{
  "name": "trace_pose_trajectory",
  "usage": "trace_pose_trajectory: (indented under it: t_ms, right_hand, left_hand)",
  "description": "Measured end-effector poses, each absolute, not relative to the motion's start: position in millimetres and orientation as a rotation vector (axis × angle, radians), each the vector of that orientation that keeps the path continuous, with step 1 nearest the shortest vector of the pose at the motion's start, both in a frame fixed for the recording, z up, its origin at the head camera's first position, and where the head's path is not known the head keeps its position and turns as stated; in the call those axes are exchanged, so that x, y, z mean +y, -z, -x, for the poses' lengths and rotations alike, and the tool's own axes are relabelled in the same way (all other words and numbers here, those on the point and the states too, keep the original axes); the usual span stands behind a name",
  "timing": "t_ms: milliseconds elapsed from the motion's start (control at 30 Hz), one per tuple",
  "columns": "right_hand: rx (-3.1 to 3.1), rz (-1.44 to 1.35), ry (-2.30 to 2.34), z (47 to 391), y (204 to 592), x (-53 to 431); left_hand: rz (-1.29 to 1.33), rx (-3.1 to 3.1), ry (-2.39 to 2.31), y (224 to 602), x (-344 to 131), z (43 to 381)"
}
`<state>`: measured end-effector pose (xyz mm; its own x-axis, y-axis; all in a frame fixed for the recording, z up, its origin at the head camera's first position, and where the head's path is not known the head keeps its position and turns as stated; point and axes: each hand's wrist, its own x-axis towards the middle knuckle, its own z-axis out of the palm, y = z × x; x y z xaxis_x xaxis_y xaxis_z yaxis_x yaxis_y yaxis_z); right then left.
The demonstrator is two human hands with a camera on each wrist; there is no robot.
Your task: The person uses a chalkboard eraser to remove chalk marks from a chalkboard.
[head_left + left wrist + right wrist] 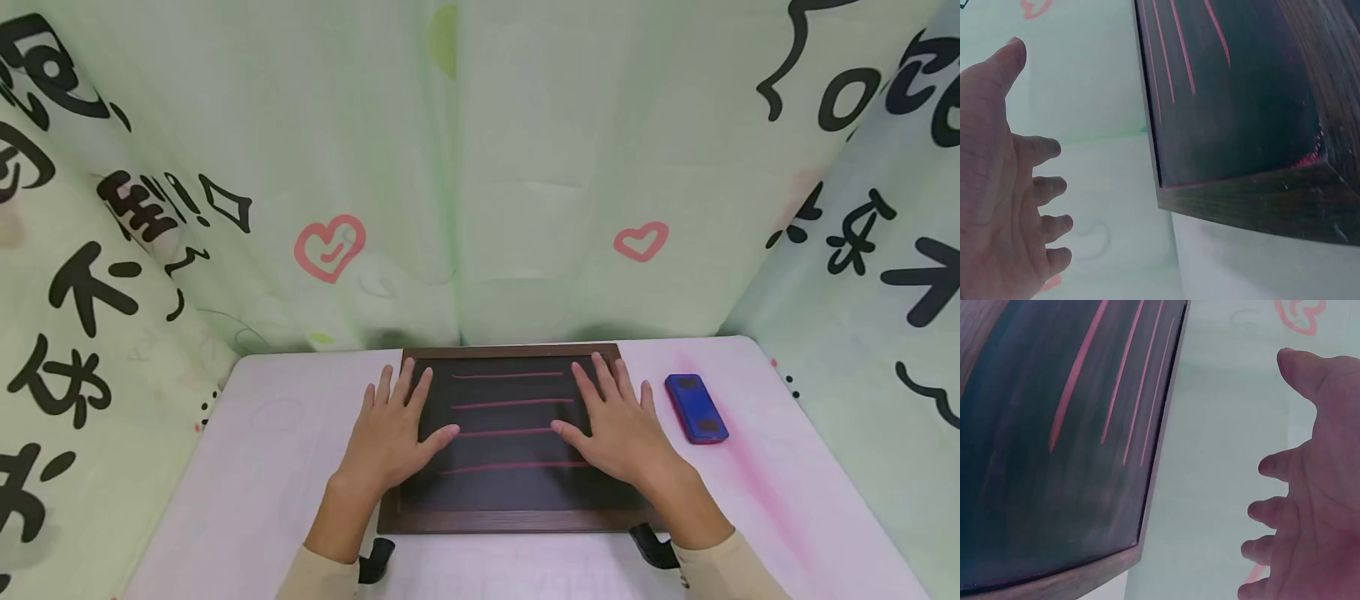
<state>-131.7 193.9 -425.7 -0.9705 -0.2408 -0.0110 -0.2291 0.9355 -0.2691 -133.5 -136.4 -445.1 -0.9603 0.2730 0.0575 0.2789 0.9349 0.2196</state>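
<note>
A small blackboard (510,492) in a brown wooden frame lies on the table, with several pink chalk lines drawn across it. In the head view my left hand (390,437) is over its left side, palm down with spread fingers. Over the right side is my right hand (618,425), spread the same way. Both wrist views show a gap between the board and each palm, so the left hand (997,181) and right hand (1322,481) hover above it, holding nothing. To the right of the board lies a blue block-shaped eraser (697,408), perhaps a board eraser.
The table (300,417) has a pale white-pink top with a pink smear at its right. Light green curtains (525,167) printed with black characters and pink hearts hang behind it and on both sides. Black straps (654,547) sit at the wrists.
</note>
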Motion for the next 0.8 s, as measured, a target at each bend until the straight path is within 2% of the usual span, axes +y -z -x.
trace_pose_trajectory:
  t_ms: [400,800]
  right_hand:
    - [3.067,0.371,0.366,137,429,214]
    - [3.098,0.374,0.243,145,430,255]
  left_hand:
    - [0.415,-3.079,0.356,454,-151,133]
    - [0.463,-3.048,0.4,463,-169,136]
